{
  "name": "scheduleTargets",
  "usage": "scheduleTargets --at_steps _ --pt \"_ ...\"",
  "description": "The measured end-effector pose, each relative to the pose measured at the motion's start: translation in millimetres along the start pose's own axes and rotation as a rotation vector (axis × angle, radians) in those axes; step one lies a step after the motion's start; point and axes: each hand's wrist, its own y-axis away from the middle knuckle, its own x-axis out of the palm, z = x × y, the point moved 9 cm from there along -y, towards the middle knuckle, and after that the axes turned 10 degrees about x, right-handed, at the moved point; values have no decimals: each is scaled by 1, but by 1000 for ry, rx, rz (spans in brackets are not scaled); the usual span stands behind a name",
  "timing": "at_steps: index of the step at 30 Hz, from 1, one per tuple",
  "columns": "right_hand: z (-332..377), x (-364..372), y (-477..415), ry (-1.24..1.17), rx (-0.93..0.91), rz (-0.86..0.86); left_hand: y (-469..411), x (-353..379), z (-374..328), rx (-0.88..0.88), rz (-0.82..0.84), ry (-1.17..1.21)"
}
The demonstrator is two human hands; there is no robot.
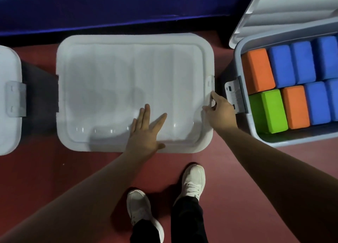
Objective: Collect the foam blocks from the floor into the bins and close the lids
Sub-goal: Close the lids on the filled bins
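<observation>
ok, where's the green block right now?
Head view, right side: the green foam block is in the open bin, at its near-left corner, with one orange block behind it and another to its right.

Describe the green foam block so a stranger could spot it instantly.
Look at the open bin on the right, lid raised. At the left end of its near row sits the green foam block. It alone is green; its neighbours are orange and blue.

The closed lid (128, 74) hides whatever lies beneath it. The right hand (219, 109) covers part of its latch (210, 82), perhaps pinching it. The left bin (9, 100), the right bin (238, 63) and its farthest blue blocks (333, 100) run off the view's edges.
</observation>
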Motion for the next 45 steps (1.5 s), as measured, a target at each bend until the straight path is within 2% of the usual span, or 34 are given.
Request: scheduleTargets --at_steps 3,10,12,15,16,18,20,26,28,31,33,35,36,39,41,43,45 --pt "-2 2 -4 -128 26 23 1 0 -3 -6 0 4" --pt "5 1 -18 -187 50 32 -16 -9 10 -82 50 40" --pt "1 4 -25 -230 173 71 -20 -9 11 -91 61 92" --pt "-21 22 -21 -615 533 261 -19 -10 10 -70 27 128" --pt "-23 25 -19 -666 572 288 -19 -11 10 -64 19 112" --pt "-26 19 -21 -544 504 219 -19 -13 10 -51 3 53" --pt "-21 6 -24 -382 382 55 -20 -14 9 -49 -13 30" --pt "21 -3 -10 133 64 -231 -17 -8 11 -71 -40 89" --pt "32 -4 -5 223 -36 -312 -17 -9 12 -68 -48 97" --pt "36 1 0 224 -75 -352 -16 -7 14 -48 -22 120" --pt "45 4 8 309 -118 -391 -14 -10 16 -12 -64 170" --pt "67 16 17 432 -272 -379 -10 -29 27 9 -253 260" --pt "81 27 22 432 -364 -307 -6 -44 36 29 -384 291" --pt "121 72 35 450 -529 -52 15 -79 78 62 -669 131" --pt "144 107 40 596 -559 19 35 -99 126 -76 -732 -63" --pt "164 138 44 690 -534 24 52 -107 178 -276 -688 -99" --pt "185 166 48 698 -504 37 63 -105 213 -374 -640 -93"
